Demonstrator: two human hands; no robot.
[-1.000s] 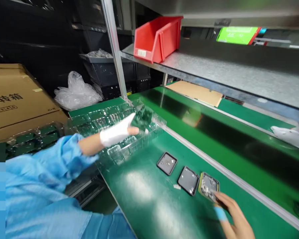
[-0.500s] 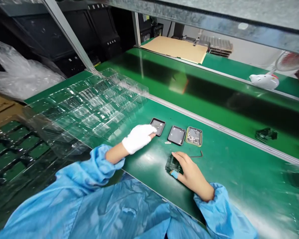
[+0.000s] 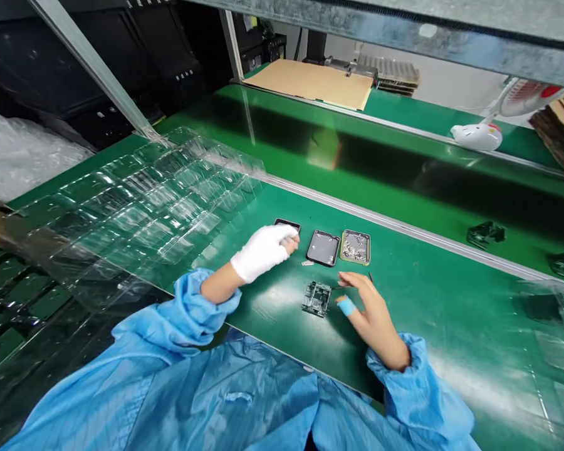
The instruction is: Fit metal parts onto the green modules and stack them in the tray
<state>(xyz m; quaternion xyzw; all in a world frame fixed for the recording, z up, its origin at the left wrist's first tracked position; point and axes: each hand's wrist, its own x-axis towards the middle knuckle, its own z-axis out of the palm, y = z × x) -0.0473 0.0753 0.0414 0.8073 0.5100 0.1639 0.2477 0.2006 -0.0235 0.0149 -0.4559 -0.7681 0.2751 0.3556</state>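
My left hand (image 3: pixel 262 252), in a white glove, reaches into the leftmost of three small trays (image 3: pixel 287 224) on the green bench; its fingertips are bunched together over the tray, and what they pinch is hidden. The middle dark tray (image 3: pixel 323 247) and a yellow-rimmed tray of screws (image 3: pixel 356 246) lie beside it. My right hand (image 3: pixel 369 310), bare with a blue finger cot, hovers with fingers apart just right of a small circuit board (image 3: pixel 316 298) lying flat on the bench. A thin dark hex key (image 3: pixel 370 276) pokes out behind the right fingers.
A large clear blister tray (image 3: pixel 160 194) covers the bench at left. Beyond a metal rail runs a glossy green conveyor (image 3: pixel 404 181) carrying small dark parts (image 3: pixel 486 233). A white desk fan (image 3: pixel 475 134), a cardboard sheet (image 3: pixel 310 84) and a plastic bag (image 3: pixel 19 156) sit further off.
My left hand came from the blister tray down to the small trays. My right hand set the circuit board on the bench and let go, sliding slightly right. The view tilted downward.
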